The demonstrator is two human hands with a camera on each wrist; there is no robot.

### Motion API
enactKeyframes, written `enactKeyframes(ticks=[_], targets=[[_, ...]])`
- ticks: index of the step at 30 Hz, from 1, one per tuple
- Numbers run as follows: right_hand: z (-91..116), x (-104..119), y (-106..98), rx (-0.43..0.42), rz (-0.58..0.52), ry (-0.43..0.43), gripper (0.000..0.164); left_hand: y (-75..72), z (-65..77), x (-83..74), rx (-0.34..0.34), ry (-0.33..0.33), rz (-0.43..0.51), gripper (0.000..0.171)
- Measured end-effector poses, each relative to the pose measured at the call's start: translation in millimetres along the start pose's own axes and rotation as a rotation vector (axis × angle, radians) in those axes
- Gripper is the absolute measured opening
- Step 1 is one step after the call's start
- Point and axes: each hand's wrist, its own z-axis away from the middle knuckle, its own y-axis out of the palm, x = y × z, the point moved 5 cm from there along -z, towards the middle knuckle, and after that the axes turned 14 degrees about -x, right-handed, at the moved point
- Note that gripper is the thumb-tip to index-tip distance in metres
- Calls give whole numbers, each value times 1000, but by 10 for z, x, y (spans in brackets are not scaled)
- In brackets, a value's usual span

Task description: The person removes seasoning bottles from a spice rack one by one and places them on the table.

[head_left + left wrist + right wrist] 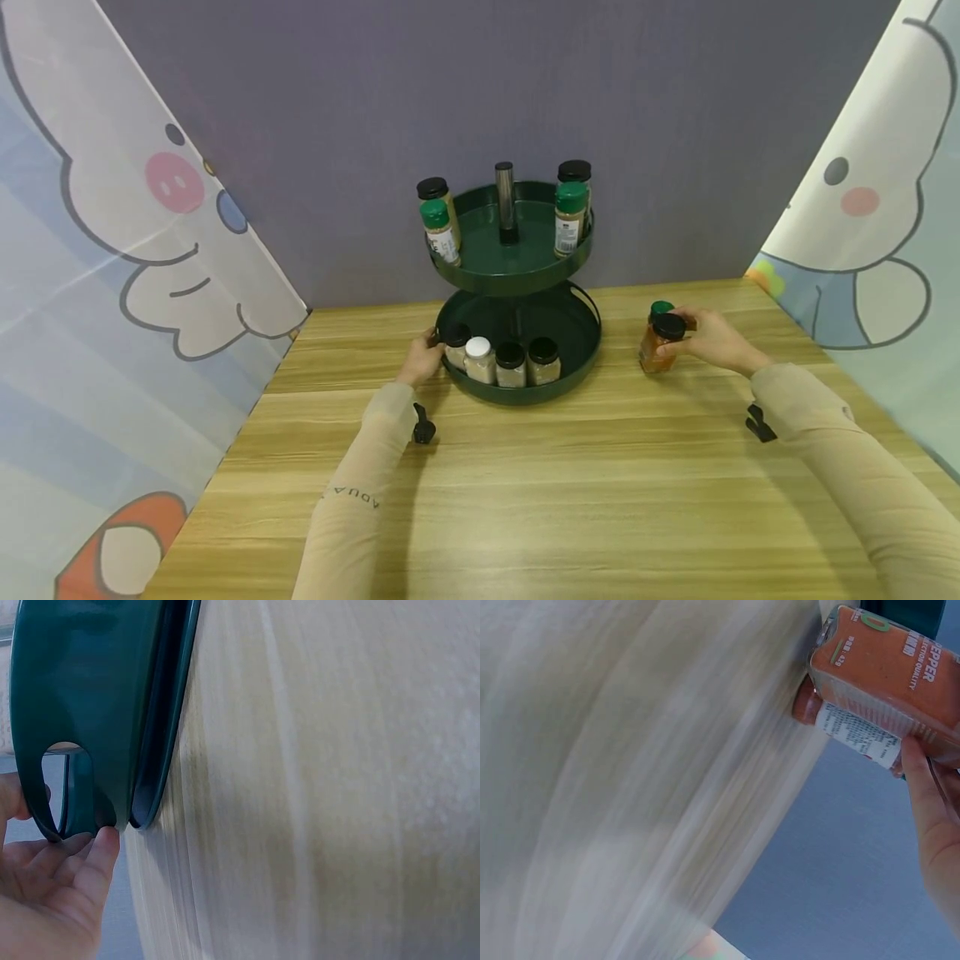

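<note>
A dark green two-tier round rack (491,393) stands on the table. At its left, my left hand (422,360) grips the lower tray's rim by the handle cutout (91,776), fingers under the edge and thumb on the other side. Off to the right, my right hand (712,340) holds a black-lidded square pepper jar (657,353) near its top, orange-red powder inside. The word PEPPER shows on that jar (889,671) in the right wrist view. Just behind it is a green-capped bottle (662,307), mostly hidden. Whether the pepper jar touches the table I cannot tell.
On the lower tray's front sit several jars, one white-lidded (480,360), the others black-lidded (543,362). The upper tray (491,279) bears green-capped bottles (441,233) and black-lidded jars (574,171) at both sides. A grey panel (360,167) rises behind the wooden table (540,500).
</note>
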Motion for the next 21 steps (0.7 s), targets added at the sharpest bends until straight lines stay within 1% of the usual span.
enactKeyframes(ticks=[5,12,17,21], targets=[[6,-56,36,-6,-10,8,76,-4,1,-4,-1,12,-4,52],[2,-116,64,-4,2,14,77,-3,10,-10,17,-13,-17,53],[12,-125,69,13,1,10,79,-2,2,0,-5,0,-23,53],[17,-104,64,27,1,11,82,-3,4,-1,-12,-3,-21,53]])
